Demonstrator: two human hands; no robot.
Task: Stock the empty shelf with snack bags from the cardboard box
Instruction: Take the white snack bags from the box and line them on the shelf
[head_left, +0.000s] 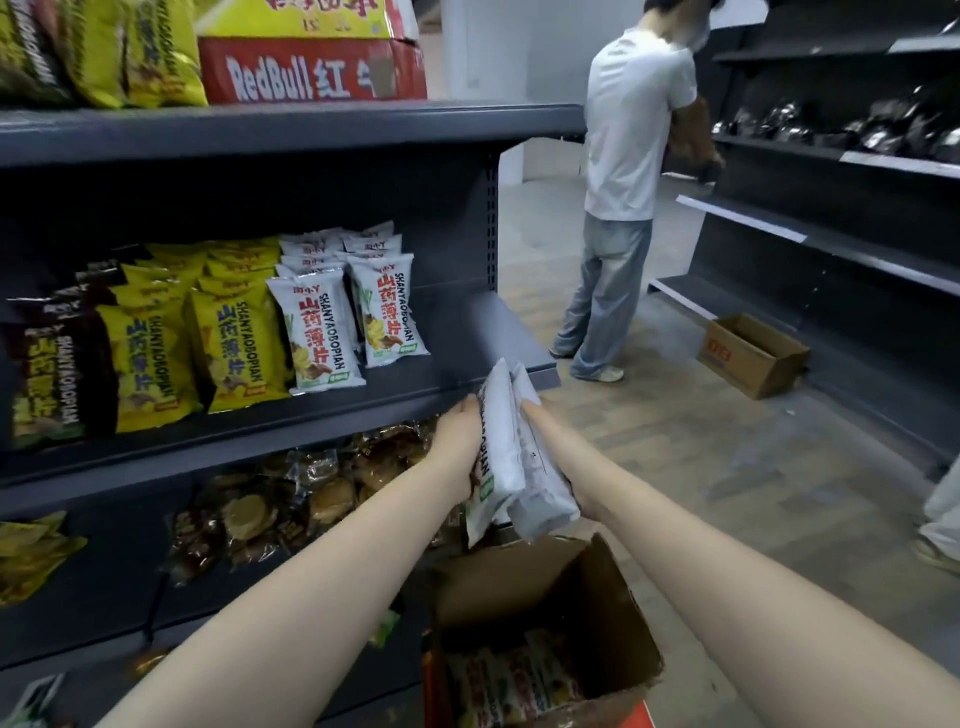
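While I watch from afar, both hands clamp white snack bags at centre frame.

Dark grey metal shelf (467, 332) with a bare right end runs across the left, worn pale floor (675, 441) on the right. Left hand (460, 431) and right hand (545, 431) press two crinkly white snack bags (511, 457) between closed fingers, above the open cardboard box (545, 623) at bottom centre, glossy packs inside.
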